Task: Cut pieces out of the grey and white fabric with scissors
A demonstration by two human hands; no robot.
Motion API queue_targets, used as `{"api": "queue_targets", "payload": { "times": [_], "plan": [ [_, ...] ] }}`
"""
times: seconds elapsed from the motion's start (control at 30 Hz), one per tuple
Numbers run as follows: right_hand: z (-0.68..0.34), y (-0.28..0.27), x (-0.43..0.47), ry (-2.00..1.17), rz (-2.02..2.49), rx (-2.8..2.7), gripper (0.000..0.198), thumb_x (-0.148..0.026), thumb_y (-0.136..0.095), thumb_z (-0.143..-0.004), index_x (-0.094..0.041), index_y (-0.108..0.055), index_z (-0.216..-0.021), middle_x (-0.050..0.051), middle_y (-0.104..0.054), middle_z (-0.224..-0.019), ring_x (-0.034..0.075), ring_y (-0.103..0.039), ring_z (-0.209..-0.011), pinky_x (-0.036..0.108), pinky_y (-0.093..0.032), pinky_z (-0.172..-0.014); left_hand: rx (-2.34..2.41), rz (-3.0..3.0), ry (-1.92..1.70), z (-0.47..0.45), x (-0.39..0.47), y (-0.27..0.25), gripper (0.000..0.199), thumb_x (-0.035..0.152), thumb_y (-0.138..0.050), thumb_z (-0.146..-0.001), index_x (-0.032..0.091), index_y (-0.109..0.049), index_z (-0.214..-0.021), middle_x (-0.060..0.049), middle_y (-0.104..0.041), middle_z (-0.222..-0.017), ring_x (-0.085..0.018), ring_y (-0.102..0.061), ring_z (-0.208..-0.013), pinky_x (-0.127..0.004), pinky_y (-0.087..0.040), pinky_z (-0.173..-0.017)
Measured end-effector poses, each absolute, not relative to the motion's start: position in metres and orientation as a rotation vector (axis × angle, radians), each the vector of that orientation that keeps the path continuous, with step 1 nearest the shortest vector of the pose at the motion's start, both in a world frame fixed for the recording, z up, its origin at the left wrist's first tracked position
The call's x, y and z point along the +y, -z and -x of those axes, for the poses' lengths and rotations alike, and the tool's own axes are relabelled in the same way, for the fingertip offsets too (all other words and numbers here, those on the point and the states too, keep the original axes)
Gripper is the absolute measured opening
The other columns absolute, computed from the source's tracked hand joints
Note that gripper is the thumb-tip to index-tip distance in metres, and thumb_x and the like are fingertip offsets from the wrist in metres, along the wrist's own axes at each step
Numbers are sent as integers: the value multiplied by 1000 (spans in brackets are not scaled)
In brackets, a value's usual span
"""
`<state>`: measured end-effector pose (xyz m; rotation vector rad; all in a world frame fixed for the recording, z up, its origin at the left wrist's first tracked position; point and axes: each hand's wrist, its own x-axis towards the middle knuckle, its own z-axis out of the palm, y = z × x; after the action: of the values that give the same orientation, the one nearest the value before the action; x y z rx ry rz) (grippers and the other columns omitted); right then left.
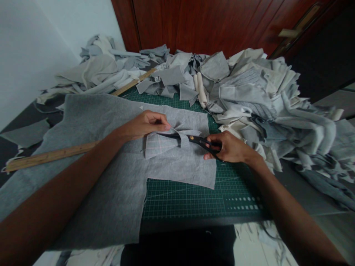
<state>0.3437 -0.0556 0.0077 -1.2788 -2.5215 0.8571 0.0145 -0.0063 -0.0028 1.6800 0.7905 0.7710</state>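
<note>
My right hand (229, 147) grips the handles of black scissors (194, 139), whose blades point left into a small grey checked fabric piece (159, 145). My left hand (145, 123) pinches the raised upper edge of that piece, just above the blades. The piece lies on a large grey cloth (111, 177) spread over a green cutting mat (194, 199).
A wooden ruler (50, 156) lies on the cloth at the left. A second wooden ruler (131, 84) sticks out of heaps of grey and cream fabric scraps (263, 99) at the back and right. A dark wooden door (208, 22) stands behind.
</note>
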Motion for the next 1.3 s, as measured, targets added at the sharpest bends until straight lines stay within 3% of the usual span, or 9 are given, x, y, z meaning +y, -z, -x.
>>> {"api": "queue_targets", "payload": {
  "times": [0.83,1.3],
  "plan": [
    [-345,-7,-55,-785,1247,-2510,40,-53,-80,-78,-19,-61,-72,-7,-46,-58,9,-35,-54,26,-25,-53,794,-1831,-729,-13,-4,2,26,43,-80,-80,17,-77,-82,-2,-71,-78,-12,-64,-71,-23,-52,-69],
    [-349,-11,-57,-491,1259,-2577,40,-59,-75,-83,-19,-73,-88,-3,-58,-60,10,-43,-49,26,-29,-54,810,-1771,-716,-13,-6,0,19,36,-81,-79,17,-78,-82,0,-72,-78,-10,-61,-70,-20,-49,-67]
  ]
}}
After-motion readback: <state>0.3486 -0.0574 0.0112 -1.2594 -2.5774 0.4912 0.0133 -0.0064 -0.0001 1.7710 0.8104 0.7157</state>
